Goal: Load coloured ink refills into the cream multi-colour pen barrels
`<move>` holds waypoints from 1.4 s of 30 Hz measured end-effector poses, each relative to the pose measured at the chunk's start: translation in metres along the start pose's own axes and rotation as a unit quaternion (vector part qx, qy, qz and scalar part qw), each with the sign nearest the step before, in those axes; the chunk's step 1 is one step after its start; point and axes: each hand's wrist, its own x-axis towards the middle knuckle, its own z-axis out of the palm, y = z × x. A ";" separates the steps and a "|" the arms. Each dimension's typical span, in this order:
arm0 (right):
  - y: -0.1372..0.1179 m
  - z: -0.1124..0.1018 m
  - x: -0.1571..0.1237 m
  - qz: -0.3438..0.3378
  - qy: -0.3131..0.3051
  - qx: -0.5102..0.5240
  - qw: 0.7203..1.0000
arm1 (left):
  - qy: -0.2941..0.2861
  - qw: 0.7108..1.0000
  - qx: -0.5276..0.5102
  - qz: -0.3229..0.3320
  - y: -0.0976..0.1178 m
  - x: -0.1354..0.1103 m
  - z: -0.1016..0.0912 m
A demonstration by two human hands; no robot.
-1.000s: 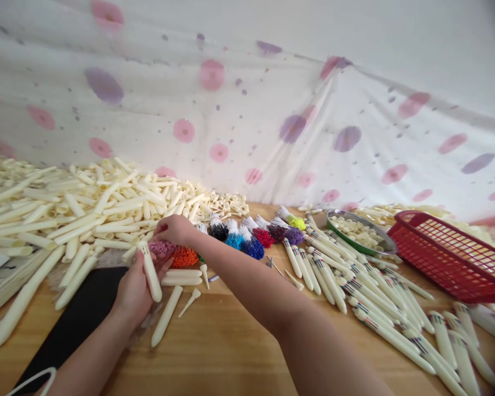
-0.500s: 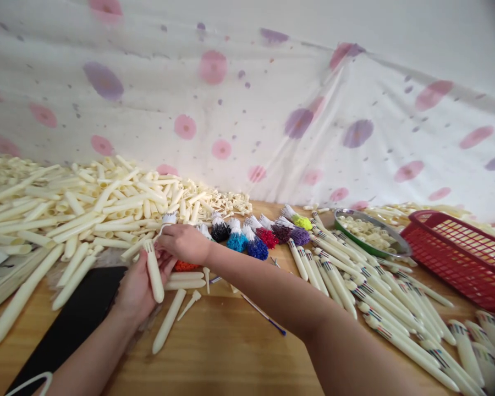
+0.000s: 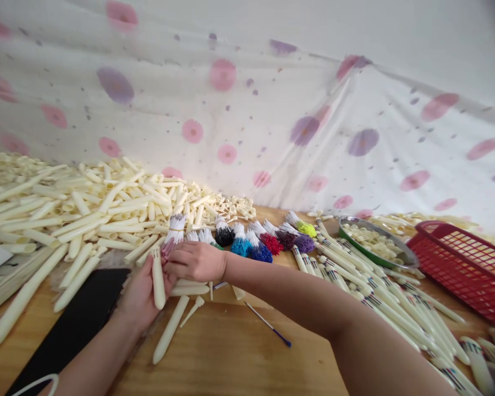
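Note:
A cream pen barrel (image 3: 158, 279) stands tilted in my left hand (image 3: 139, 297), its slotted end up and its rounded end down. My right hand (image 3: 197, 260) is right beside it, its fingers bent together near the left fingertips. What those fingers pinch, if anything, is hidden. Just behind both hands is a banded bundle of pen refills (image 3: 175, 228), white above and pinkish below. To the right runs a row of refill bundles, among them black (image 3: 224, 235), light blue (image 3: 241, 246), dark blue (image 3: 260, 252) and red (image 3: 272, 242).
A large heap of cream barrels (image 3: 86, 209) fills the left. A black flat object (image 3: 82, 324) lies under my left forearm. Many pens with coloured sliders (image 3: 388, 300), a bowl of small parts (image 3: 371, 239) and a red basket (image 3: 466, 264) occupy the right. One loose refill (image 3: 268, 324) lies in front.
My right hand has shifted slightly right and down, uncovering more of the pinkish refill bundle. My left hand keeps hold of the barrel. The whole view has shifted a little.

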 end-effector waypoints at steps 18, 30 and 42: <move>0.009 -0.009 -0.016 0.179 -0.069 0.009 0.981 | -0.063 0.996 0.062 0.016 -0.009 -0.014 0.014; 0.013 -0.004 -0.008 0.274 -0.151 0.009 0.950 | -0.075 0.980 0.160 0.087 -0.009 0.008 0.005; -0.026 -0.045 -0.009 0.183 0.015 0.047 0.982 | -0.062 0.989 0.120 0.064 -0.007 0.005 0.005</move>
